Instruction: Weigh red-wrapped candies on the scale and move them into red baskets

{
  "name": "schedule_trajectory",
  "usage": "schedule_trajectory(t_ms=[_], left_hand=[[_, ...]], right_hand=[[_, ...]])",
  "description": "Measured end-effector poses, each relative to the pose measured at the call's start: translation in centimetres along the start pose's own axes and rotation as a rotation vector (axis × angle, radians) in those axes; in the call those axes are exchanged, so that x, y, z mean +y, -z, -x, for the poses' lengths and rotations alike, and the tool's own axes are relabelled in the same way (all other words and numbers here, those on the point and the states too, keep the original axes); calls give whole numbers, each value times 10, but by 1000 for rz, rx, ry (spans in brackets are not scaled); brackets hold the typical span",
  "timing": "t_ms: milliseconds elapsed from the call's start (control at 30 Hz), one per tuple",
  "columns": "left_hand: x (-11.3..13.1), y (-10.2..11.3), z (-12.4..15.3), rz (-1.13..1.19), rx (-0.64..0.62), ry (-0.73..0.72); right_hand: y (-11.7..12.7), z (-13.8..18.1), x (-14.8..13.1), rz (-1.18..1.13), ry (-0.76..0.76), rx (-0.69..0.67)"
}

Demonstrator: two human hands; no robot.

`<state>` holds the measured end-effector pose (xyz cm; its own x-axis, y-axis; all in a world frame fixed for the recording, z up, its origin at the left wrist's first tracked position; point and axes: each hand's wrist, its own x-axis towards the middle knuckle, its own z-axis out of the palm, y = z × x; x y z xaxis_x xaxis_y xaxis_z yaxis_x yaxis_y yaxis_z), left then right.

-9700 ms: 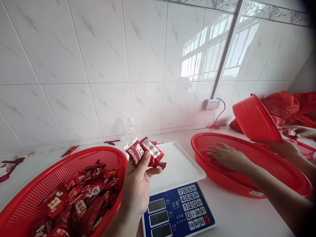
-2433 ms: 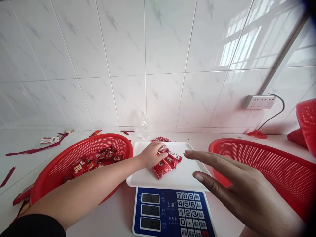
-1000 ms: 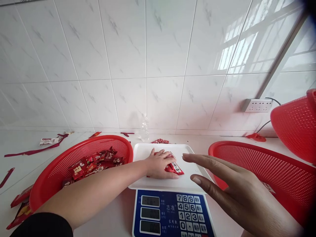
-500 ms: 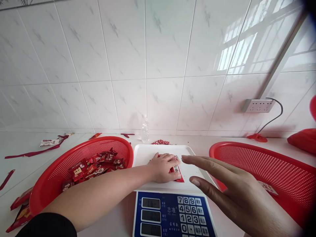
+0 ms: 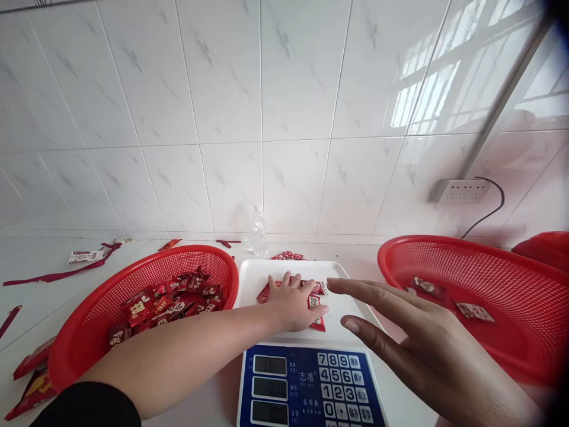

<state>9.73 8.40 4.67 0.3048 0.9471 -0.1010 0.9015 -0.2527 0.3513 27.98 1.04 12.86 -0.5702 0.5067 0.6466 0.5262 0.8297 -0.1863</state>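
My left hand (image 5: 293,303) lies flat with fingers spread on a small heap of red candy packets (image 5: 316,323) on the white tray (image 5: 255,277) of a blue-faced electronic scale (image 5: 306,385). It presses on the packets without gripping any. My right hand (image 5: 422,344) hovers open, fingers stretched out, just off the tray's right edge and above the keypad's right side, holding nothing. A red mesh basket (image 5: 84,326) to the left of the scale holds many red packets (image 5: 173,298).
A second red mesh basket (image 5: 489,261) stands right of the scale with two packets (image 5: 473,311) in it. A white power strip (image 5: 460,191) hangs on the tiled wall. A clear bottle (image 5: 260,231) stands behind the scale. Wrapper scraps (image 5: 84,256) litter the counter at left.
My left hand has flattened and spread its fingers over the packets on the tray. The right basket now sits closer with two packets showing in it. My right hand has barely moved.
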Motion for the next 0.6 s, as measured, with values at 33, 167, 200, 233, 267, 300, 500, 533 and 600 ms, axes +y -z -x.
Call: schedule_trajectory(t_ms=[33,167,200,233,267,300,500,533,600], left_hand=[[-3,-2,-1,-4,0,-37],[-23,5,-5,-6,-44,-258],[-27,9,-5,-9,-59,-313],[-31,14,-5,-9,-69,-356],[-34,18,-4,-3,-71,-382],[-35,23,-2,10,-69,-391],[-32,49,20,172,60,-184],[-32,53,28,208,90,-146],[-32,60,50,260,134,-92]], right_hand=[[0,0,0,-4,4,6],[0,0,0,-25,17,31],[-1,-1,0,-35,20,33],[-1,-1,-1,-43,18,32],[-1,-1,-1,-50,12,32],[-1,-2,-1,-55,6,31],[-3,1,4,-63,-13,14],[-3,1,5,-62,-9,13],[-4,1,7,-55,-6,8]])
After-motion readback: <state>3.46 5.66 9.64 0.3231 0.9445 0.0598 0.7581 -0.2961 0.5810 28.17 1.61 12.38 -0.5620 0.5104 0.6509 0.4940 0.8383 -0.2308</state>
